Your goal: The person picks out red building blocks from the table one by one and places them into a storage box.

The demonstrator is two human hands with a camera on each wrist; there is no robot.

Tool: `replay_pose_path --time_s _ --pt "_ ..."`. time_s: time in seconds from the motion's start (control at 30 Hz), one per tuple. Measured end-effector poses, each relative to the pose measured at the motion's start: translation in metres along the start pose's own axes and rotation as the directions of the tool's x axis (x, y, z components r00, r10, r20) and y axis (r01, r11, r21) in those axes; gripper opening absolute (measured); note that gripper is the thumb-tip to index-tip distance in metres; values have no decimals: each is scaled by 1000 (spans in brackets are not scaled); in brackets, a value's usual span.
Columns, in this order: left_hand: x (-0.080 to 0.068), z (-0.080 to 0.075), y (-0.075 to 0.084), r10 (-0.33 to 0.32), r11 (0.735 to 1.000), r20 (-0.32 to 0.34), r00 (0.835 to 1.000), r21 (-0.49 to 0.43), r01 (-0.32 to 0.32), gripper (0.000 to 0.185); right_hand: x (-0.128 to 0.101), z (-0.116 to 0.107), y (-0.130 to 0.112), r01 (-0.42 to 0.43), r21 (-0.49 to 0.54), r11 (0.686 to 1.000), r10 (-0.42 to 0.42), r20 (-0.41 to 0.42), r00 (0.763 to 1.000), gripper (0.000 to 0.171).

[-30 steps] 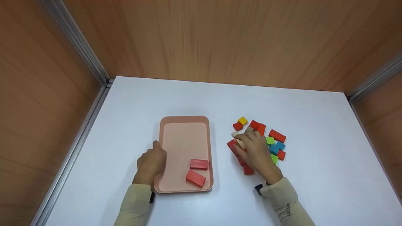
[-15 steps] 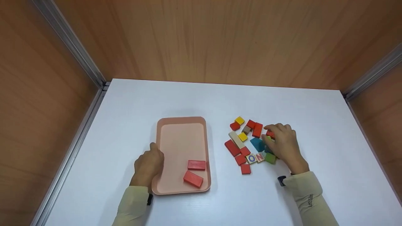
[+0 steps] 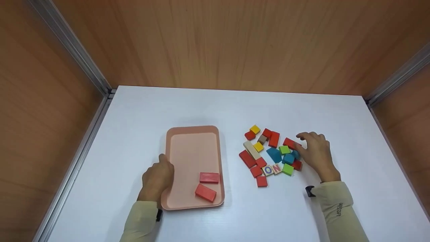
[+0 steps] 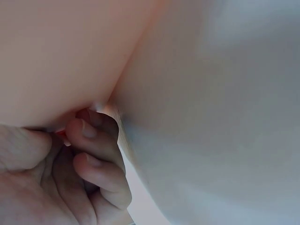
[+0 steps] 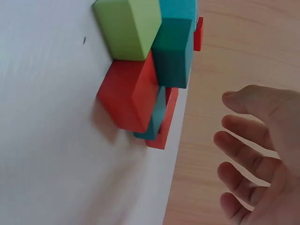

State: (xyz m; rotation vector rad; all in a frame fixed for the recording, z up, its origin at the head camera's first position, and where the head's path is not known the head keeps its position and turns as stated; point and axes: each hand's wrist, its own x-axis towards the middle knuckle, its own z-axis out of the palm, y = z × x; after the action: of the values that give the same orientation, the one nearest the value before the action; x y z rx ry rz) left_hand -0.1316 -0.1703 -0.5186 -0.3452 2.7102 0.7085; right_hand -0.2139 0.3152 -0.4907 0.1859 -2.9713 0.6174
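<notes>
a: where is the left hand (image 3: 157, 179)?

b: at the left rim of the pink tray (image 3: 194, 131), near its front corner. the left wrist view shows the fingers (image 4: 96, 140) curled against the tray's edge with the thumb on the other side, so it grips the rim.

a: what lies in the tray?

b: two red rectangular blocks, one (image 3: 209, 177) lying flat and level, the other (image 3: 205, 192) just in front of it and turned at an angle. both sit in the near right part of the tray.

a: and the right hand (image 3: 315, 153)?

b: it sits at the right side of the pile of blocks (image 3: 270, 154) on the white table (image 3: 215, 107). in the right wrist view its fingers (image 5: 243, 150) are spread and only loosely bent, and it holds nothing. from the head view the fingertips are just beside a red block (image 3: 289, 143) at the pile's right edge; i cannot tell if they touch it.

a: what else is in the pile?

b: red, yellow, green and blue blocks, a pale long one (image 3: 251, 150), and two lettered tiles, "o" (image 3: 268, 170) and "n" (image 3: 276, 168), near the front. the pile is well apart from the tray, to its right.
</notes>
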Motion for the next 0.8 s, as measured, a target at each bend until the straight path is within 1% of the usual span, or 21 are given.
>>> replay_pose_path --time_s 0.17,0.33,0.43,0.63,0.8 --pt "0 1 0 2 1000 -12 1000 13 -2 26 2 7 5 -45 0 999 45 90 995 41" --pt "0 2 -1 4 1000 -12 1000 15 -4 27 4 12 10 -62 -19 998 65 171 983 47" --pt "0 1 -1 7 1000 -11 1000 13 -7 25 7 12 10 -73 -30 997 77 205 976 48" --pt "0 0 -1 -10 1000 -9 1000 4 10 26 14 15 6 -93 -47 995 102 239 966 49" --pt "-1 0 -1 12 1000 -15 1000 14 -12 24 15 18 5 -96 -65 993 108 225 968 48"
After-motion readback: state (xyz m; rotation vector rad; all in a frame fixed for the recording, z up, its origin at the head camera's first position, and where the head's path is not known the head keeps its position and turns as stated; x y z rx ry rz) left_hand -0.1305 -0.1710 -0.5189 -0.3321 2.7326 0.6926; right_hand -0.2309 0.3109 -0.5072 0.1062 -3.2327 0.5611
